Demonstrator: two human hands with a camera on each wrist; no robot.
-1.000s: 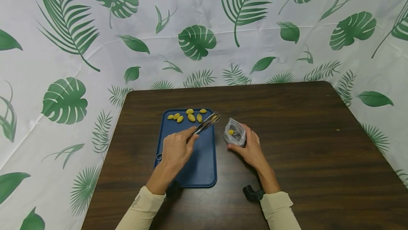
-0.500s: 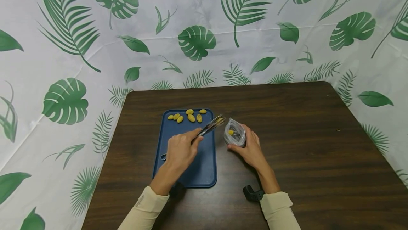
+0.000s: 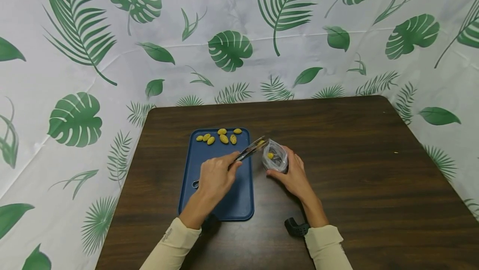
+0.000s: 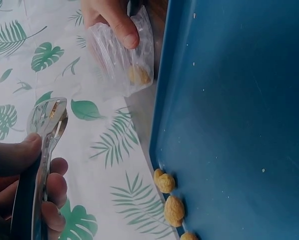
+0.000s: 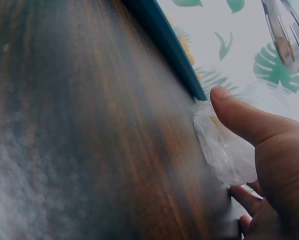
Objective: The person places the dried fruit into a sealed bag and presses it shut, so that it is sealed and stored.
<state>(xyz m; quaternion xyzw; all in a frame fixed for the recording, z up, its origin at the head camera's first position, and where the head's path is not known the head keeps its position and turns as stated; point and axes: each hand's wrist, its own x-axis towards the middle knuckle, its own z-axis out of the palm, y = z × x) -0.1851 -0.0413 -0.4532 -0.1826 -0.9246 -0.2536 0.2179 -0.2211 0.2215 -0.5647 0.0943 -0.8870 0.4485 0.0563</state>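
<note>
My left hand [image 3: 218, 175] grips a pair of metal tongs [image 3: 251, 149] above the blue tray. Between the slotted tong ends, a yellow-brown piece [image 4: 54, 110] shows in the left wrist view. The tong tips overlap the near rim of a clear plastic bag [image 3: 275, 157] in the head view. My right hand [image 3: 293, 172] holds that bag upright on the table, thumb on one side and fingers round the other. One yellow piece [image 3: 270, 155] lies inside the bag. Several yellow, nut-like pieces [image 4: 174, 211] lie along the far end of the tray.
The blue tray [image 3: 239, 203] lies on a dark wood-grain table [image 3: 355, 170], just left of the bag. Behind the table hangs a white cloth [image 3: 179, 70] with green leaf prints. A black wrist strap [image 3: 296, 227] is at my right wrist.
My left hand has moved right with the tongs, bringing their tips from over the tray's right edge to the bag's opening. My right hand and the bag have stayed in place.
</note>
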